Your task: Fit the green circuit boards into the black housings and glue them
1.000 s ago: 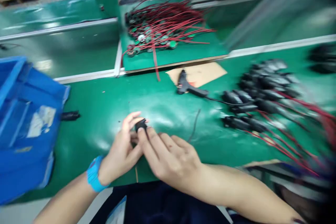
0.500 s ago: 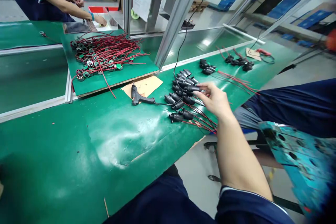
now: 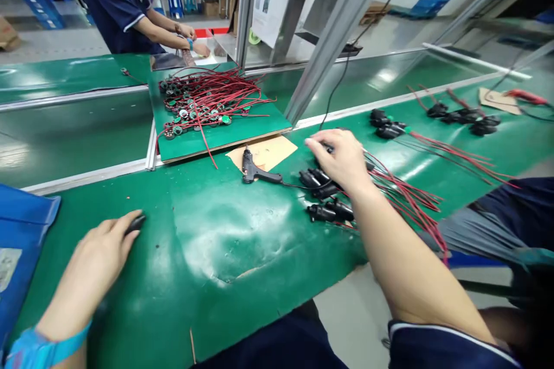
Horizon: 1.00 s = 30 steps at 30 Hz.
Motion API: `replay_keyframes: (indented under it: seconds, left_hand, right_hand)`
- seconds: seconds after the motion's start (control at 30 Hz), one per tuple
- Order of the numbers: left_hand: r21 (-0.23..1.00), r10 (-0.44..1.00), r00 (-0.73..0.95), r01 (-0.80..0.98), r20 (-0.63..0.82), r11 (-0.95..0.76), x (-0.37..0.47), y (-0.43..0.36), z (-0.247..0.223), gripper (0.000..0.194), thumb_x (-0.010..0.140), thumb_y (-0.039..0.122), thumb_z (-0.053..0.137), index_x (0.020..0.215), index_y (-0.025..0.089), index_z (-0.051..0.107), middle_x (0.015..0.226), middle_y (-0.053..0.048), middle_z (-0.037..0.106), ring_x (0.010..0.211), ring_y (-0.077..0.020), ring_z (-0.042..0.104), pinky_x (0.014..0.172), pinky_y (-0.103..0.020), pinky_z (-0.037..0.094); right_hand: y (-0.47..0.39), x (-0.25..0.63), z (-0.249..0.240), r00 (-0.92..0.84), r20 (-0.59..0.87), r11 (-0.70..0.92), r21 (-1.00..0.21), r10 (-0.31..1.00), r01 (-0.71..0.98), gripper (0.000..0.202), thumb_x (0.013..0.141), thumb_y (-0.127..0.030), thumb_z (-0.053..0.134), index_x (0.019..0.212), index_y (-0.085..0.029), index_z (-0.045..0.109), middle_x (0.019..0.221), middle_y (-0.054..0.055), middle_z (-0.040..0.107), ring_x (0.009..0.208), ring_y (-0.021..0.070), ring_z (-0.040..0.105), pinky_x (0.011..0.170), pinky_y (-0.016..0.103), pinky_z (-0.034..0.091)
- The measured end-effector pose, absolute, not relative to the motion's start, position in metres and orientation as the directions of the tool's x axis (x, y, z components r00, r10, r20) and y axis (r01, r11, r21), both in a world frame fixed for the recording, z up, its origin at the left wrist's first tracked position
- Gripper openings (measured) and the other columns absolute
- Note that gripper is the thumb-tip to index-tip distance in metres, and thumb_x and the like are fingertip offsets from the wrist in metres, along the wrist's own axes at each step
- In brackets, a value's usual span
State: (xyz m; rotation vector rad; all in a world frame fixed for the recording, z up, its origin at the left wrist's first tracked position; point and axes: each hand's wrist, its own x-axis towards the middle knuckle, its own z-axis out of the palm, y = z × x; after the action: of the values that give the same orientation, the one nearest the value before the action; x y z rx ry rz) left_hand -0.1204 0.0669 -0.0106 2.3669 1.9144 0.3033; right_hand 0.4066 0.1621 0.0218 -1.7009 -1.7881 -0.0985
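Observation:
At the left, my left hand [image 3: 97, 256] is closed on a small black plastic part [image 3: 137, 223], just above the green tabletop [image 3: 225, 225]; most of the part is hidden by the fingers. Further right, my right hand [image 3: 341, 158] is over a cluster of black plastic housings [image 3: 325, 211] with red and black wires. Its thumb and fingers bend around one black housing [image 3: 329, 148], which shows only in part. Left of the cluster, a black glue gun [image 3: 255, 170] lies partly on a piece of cardboard [image 3: 277, 150].
A raised green board [image 3: 255, 124] carries many red-wired round parts [image 3: 194, 104]. A blue bin [image 3: 21, 230] stands at the left edge. More black housings [image 3: 387, 125] lie to the right. A metal post [image 3: 329, 34] rises behind. Across the bench, a co-worker's hands [image 3: 194, 40] are busy.
My view has swung left, bringing my left hand with the black part and the blue bin into sight. My right hand has moved left across the cluster of housings.

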Motion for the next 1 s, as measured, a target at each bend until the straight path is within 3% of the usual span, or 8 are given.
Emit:
replay_keyframes:
  seconds: [0.1,0.23,0.33,0.5,0.6,0.7,0.83,1.0]
  left_hand:
    - [0.184,0.971,0.222,0.955,0.084,-0.234,-0.098,0.070,-0.014,0.048,0.101,0.046,0.039,0.139,0.024,0.058,0.102,-0.012,0.070,0.093,-0.0320,0.071,0.082,-0.042,0.057]
    - [0.451,0.985,0.077,0.882,0.152,-0.138,-0.094,0.063,-0.007,0.045,0.091,0.057,0.060,0.119,0.022,0.063,0.101,-0.008,0.075,0.084,-0.0264,0.074,0.076,-0.036,0.060]
    - [0.615,0.990,-0.054,0.788,0.128,-0.037,-0.096,0.059,0.000,0.044,0.082,0.056,0.073,0.109,0.022,0.069,0.096,-0.006,0.076,0.081,-0.0239,0.072,0.078,-0.036,0.059]
    - [0.957,0.984,-0.174,0.274,-0.043,0.091,-0.087,0.058,0.007,0.043,0.069,0.044,0.088,0.100,0.018,0.072,0.099,-0.008,0.075,0.089,-0.0232,0.072,0.080,-0.032,0.059]
    - [0.996,0.960,-0.267,-0.002,-0.082,0.085,-0.083,0.059,0.008,0.042,0.062,0.037,0.094,0.088,0.017,0.068,0.089,-0.004,0.072,0.082,-0.0168,0.069,0.073,-0.024,0.057]
    - [0.990,0.944,-0.319,-0.134,-0.082,0.041,-0.081,0.060,0.008,0.042,0.063,0.036,0.095,0.086,0.017,0.065,0.091,-0.002,0.068,0.087,-0.0152,0.068,0.077,-0.022,0.056]
    - [0.987,0.957,-0.280,-0.160,-0.071,0.026,-0.078,0.062,0.006,0.036,0.074,0.036,0.089,0.090,0.019,0.062,0.101,-0.003,0.068,0.104,-0.0200,0.070,0.087,-0.027,0.056]
    - [0.998,0.975,-0.221,-0.068,-0.017,0.002,-0.074,0.060,0.005,0.034,0.080,0.034,0.085,0.094,0.019,0.058,0.104,-0.005,0.071,0.100,-0.0172,0.069,0.090,-0.029,0.054]
  right_hand:
    - [0.210,0.351,0.022,-0.147,0.420,0.302,-0.331,0.896,0.894,0.020,0.094,-0.036,0.062,0.097,-0.022,0.076,0.103,0.009,0.077,0.100,0.0274,0.065,0.096,0.043,0.045]
    - [0.268,0.295,0.016,-0.251,0.363,0.362,-0.279,0.897,0.889,0.021,0.090,-0.021,0.064,0.108,-0.021,0.076,0.108,0.011,0.076,0.101,0.0280,0.062,0.093,0.043,0.044]
    - [0.294,0.266,0.018,-0.275,0.380,0.385,-0.253,0.883,0.888,0.023,0.092,-0.020,0.061,0.111,-0.016,0.074,0.107,0.014,0.074,0.101,0.0287,0.060,0.091,0.042,0.043]
    - [0.303,0.204,0.032,-0.457,0.423,0.569,-0.187,0.782,0.801,0.026,0.100,-0.035,0.057,0.115,-0.021,0.073,0.114,0.010,0.070,0.109,0.0276,0.055,0.096,0.042,0.038]
    - [0.306,0.165,0.035,-0.578,0.409,0.673,-0.130,0.706,0.728,0.027,0.093,-0.031,0.069,0.119,-0.026,0.072,0.123,0.010,0.065,0.117,0.0304,0.049,0.097,0.043,0.035]
    - [0.313,0.140,0.033,-0.659,0.373,0.732,-0.089,0.653,0.675,0.025,0.087,-0.021,0.073,0.111,-0.027,0.075,0.122,0.009,0.064,0.117,0.0315,0.047,0.098,0.045,0.033]
    - [0.319,0.124,0.025,-0.667,0.354,0.735,-0.095,0.656,0.672,0.017,0.087,-0.026,0.073,0.103,-0.022,0.077,0.116,0.012,0.064,0.116,0.0336,0.047,0.098,0.048,0.034]
    - [0.302,0.111,0.024,-0.585,0.363,0.675,-0.206,0.725,0.709,0.008,0.088,-0.020,0.071,0.092,-0.016,0.077,0.113,0.016,0.064,0.115,0.0358,0.050,0.095,0.051,0.039]
